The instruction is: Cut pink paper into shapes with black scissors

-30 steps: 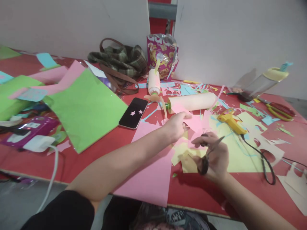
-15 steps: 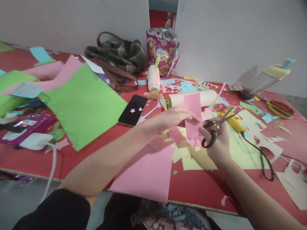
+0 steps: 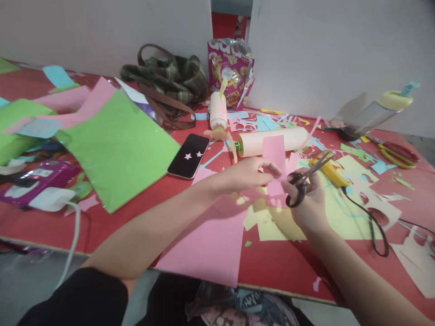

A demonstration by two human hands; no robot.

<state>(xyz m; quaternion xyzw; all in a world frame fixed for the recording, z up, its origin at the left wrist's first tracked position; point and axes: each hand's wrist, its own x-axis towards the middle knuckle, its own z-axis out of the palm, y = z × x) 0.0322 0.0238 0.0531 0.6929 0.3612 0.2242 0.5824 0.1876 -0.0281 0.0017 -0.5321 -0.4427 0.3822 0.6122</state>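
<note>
My right hand (image 3: pixel 311 203) grips a pair of black-handled scissors (image 3: pixel 298 195), its blades parted slightly and pointing up to the right. The thumb of that hand also touches the right edge of an upright pink paper strip (image 3: pixel 274 151). At the strip's left, my left hand (image 3: pixel 253 174) has its fingers loosely bent, with thumb and forefinger apart in front of the paper. Under my hands lie a large pink sheet (image 3: pixel 207 244) and a pale yellow sheet (image 3: pixel 282 228). Behind the strip rests a cream paper-wrapped cylinder (image 3: pixel 253 142) with a green end.
A phone (image 3: pixel 188 156) bearing two pink stars lies left of my hands. Further left is a green sheet (image 3: pixel 118 149). A yellow glue gun (image 3: pixel 331 174) with a black cord lies right. Behind stand a snack bag (image 3: pixel 229 68) and a plaid bag (image 3: pixel 170 74); a clear bottle (image 3: pixel 377 117) leans right.
My left fingers, stretched across the pink strip before, have bent and loosened, leaving a gap to the thumb. The strip has shifted slightly; the right hand keeps the scissors.
</note>
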